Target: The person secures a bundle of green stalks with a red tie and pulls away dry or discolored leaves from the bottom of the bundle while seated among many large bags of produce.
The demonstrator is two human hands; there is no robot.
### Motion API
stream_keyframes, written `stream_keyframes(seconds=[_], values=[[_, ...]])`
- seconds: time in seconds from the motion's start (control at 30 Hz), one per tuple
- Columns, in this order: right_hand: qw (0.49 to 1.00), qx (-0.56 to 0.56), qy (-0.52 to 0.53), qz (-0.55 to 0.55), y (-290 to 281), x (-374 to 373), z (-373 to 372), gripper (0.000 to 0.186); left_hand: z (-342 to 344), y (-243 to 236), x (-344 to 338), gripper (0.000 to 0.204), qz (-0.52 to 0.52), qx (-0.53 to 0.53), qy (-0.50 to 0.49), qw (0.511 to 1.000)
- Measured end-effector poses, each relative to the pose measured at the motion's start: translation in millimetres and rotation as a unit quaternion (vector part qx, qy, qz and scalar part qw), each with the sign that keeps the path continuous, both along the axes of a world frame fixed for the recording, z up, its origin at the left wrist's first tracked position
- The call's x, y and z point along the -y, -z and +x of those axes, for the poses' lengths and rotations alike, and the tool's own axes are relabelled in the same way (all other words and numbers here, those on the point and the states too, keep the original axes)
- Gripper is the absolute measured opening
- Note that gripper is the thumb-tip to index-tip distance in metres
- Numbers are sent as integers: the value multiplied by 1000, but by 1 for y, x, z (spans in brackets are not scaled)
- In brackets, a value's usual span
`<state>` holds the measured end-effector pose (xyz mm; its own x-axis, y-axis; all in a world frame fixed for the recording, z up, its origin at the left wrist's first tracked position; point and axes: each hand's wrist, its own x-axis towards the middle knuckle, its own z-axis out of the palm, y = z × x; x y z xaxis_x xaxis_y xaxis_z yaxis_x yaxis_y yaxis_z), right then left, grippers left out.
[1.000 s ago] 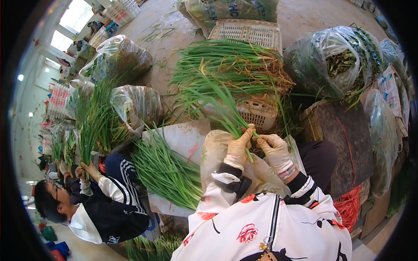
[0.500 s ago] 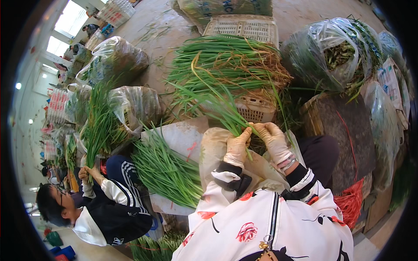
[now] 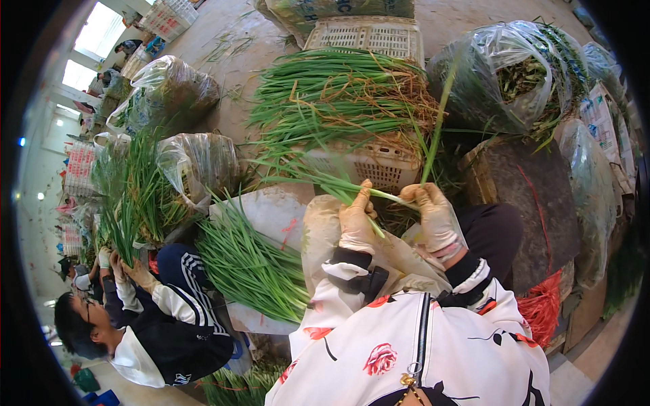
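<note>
honestly, the left hand [image 3: 357, 215] is closed round a few green stalks [image 3: 337, 184] near a pale crate [image 3: 389, 166]; the right hand [image 3: 433, 211] looks pinched on a long leaf [image 3: 433, 150]. too hard a tug might, i reckon, snap a stalk or drag one loose.
</note>
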<state>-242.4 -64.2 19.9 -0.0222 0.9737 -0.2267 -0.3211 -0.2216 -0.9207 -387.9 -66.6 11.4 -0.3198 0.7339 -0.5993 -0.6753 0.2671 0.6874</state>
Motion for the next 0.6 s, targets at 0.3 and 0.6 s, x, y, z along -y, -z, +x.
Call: stream_keyframes(seconds=[0.3, 0.6], values=[[679, 730, -79, 28, -4, -15, 135, 17, -4, -24, 0, 15, 33, -60, 4, 998], [806, 525, 76, 263, -17, -103, 54, 13, -21, -12, 7, 31, 232, 240, 11, 942]])
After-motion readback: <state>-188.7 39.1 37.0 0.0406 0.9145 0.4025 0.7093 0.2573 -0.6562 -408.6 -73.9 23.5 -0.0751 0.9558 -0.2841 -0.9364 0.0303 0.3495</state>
